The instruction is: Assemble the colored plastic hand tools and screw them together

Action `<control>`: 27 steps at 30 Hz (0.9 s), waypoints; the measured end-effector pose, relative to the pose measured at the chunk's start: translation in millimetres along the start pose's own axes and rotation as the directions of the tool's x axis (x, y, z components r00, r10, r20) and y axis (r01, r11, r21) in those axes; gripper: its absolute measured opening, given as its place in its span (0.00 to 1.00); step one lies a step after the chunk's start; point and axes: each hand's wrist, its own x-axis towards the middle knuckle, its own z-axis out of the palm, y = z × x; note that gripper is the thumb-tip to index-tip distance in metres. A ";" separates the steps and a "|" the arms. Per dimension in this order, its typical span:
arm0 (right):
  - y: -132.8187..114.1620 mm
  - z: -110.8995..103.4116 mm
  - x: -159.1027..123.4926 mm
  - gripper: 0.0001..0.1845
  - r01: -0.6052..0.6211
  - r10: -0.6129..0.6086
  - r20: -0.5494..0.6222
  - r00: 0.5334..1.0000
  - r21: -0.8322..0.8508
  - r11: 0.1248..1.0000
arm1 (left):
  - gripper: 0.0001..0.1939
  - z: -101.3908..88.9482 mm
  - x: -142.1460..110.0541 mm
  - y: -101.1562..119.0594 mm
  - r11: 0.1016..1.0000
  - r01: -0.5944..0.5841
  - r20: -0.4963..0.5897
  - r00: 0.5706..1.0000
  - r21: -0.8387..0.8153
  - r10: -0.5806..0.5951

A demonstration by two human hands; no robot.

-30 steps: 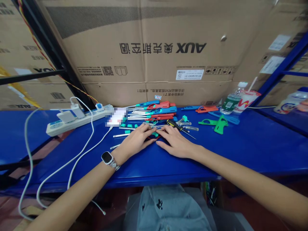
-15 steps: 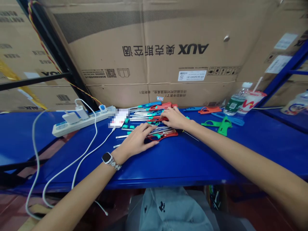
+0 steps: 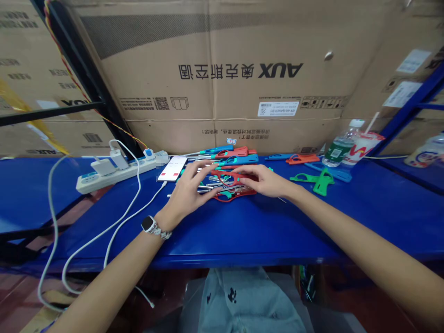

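Note:
A pile of long-nosed lighters with red and blue handles, teal triggers and metal tubes lies on the blue table. My right hand has its fingers closed on the handle of a red lighter on top of the pile. My left hand, wearing a watch, reaches over the tubes with thumb and fingers apart; it covers part of them. Behind the hands lie a blue lighter and another red lighter. At the front of the pile a red handle shows a teal trigger.
A phone on a white cable and a power strip lie to the left. Green handle shells and an orange shell lie to the right, before a water bottle and a paper cup. Cardboard boxes stand behind.
My left hand has moved up and back, its fingers lifting off the front lighters. My right hand has shifted nearer me, along with its hold on the red lighter. The phone shows more plainly.

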 end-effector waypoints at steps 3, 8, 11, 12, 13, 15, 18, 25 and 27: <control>3.7 8.4 -7.4 0.17 -0.043 0.044 0.021 0.999 -0.034 0.998 | 0.17 2.5 -2.2 -5.7 0.994 -0.053 0.078 0.995 -0.093 0.060; 7.0 13.0 -9.9 0.23 0.106 -0.101 0.041 0.994 -0.161 0.981 | 0.11 3.2 -3.9 -13.4 0.983 -0.047 0.117 0.991 -0.180 0.069; 8.5 10.2 -6.1 0.21 0.178 -0.162 0.094 0.982 -0.199 0.964 | 0.10 1.0 -3.4 -14.1 0.972 0.016 0.152 0.988 -0.236 0.020; 9.5 9.0 -4.5 0.20 0.180 -0.160 0.112 0.981 -0.204 0.962 | 0.10 0.1 -3.3 -14.3 0.969 0.051 0.172 0.985 -0.243 -0.009; 10.6 7.9 -3.0 0.19 0.175 -0.151 0.126 0.981 -0.210 0.962 | 0.10 -1.0 -3.3 -14.8 0.966 0.089 0.192 0.980 -0.242 -0.042; 13.0 6.4 -0.2 0.19 0.154 -0.122 0.143 0.982 -0.240 0.958 | 0.11 -3.3 -3.2 -16.6 0.961 0.153 0.224 0.969 -0.232 -0.100; 15.9 6.7 3.3 0.20 0.132 -0.086 0.155 0.984 -0.316 0.940 | 0.14 -7.1 -3.1 -20.3 0.954 0.201 0.259 0.955 -0.220 -0.141; 19.9 11.9 12.5 0.20 0.122 -0.054 0.213 0.976 -0.322 0.939 | 0.14 -10.7 -1.6 -18.1 0.929 0.280 0.336 0.922 -0.242 -0.191; 22.3 12.9 14.8 0.21 0.122 -0.056 0.223 0.973 -0.294 0.948 | 0.14 -10.4 -1.6 -17.3 0.922 0.296 0.348 0.916 -0.251 -0.199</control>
